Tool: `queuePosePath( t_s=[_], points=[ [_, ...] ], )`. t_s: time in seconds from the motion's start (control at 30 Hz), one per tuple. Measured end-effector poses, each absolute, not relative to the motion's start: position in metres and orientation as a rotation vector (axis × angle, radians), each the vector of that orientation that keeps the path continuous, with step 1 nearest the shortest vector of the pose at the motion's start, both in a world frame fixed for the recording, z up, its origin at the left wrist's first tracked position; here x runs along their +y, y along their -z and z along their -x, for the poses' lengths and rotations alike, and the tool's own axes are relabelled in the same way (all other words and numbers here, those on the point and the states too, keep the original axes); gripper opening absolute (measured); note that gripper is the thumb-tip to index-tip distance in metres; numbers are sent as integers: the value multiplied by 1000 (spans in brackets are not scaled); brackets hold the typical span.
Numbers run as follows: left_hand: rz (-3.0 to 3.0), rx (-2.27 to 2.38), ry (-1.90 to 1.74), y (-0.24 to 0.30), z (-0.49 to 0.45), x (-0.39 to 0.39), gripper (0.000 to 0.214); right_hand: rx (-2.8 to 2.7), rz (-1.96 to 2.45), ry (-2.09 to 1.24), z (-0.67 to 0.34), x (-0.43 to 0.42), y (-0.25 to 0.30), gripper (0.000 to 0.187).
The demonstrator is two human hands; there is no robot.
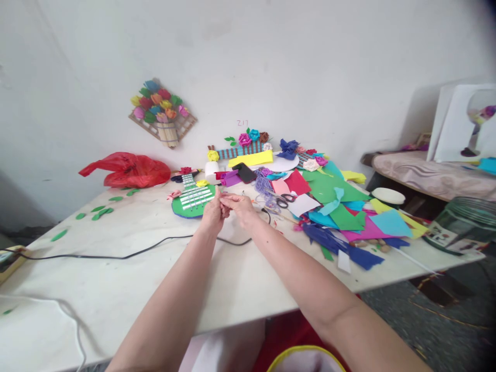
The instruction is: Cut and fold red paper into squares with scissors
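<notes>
Both arms reach out over a white table [116,279]. My left hand [213,213] and my right hand [242,206] meet above the table's middle, fingers pinched together on something small that I cannot make out. Just beyond them lies a green guitar-shaped craft piece [192,199] with white strips across it. A black cable [127,254] runs under the hands across the table.
A heap of coloured paper sheets [341,212] and scissors [285,199] cover the right of the table. A red plastic bag [127,169] lies at the back left, green paper leaves [98,211] nearby. A paper-flower craft [160,111] hangs on the wall.
</notes>
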State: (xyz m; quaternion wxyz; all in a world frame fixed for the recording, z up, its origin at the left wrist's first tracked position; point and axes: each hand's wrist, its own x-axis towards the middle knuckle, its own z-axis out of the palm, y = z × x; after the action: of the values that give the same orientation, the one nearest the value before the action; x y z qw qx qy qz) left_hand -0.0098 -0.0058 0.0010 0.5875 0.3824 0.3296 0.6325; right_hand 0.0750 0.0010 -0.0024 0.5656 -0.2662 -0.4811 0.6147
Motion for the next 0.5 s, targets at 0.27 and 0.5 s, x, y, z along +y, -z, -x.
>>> queuePosePath(
  t_s=[0.27,0.5],
  points=[
    [-792,617,-1481,2,2,-4,62,-985,584,-1419,-63,-6,4,32],
    [-935,716,-1505,2,2,-5,49,-1029,898,-900,-97,21,-1,23]
  ],
)
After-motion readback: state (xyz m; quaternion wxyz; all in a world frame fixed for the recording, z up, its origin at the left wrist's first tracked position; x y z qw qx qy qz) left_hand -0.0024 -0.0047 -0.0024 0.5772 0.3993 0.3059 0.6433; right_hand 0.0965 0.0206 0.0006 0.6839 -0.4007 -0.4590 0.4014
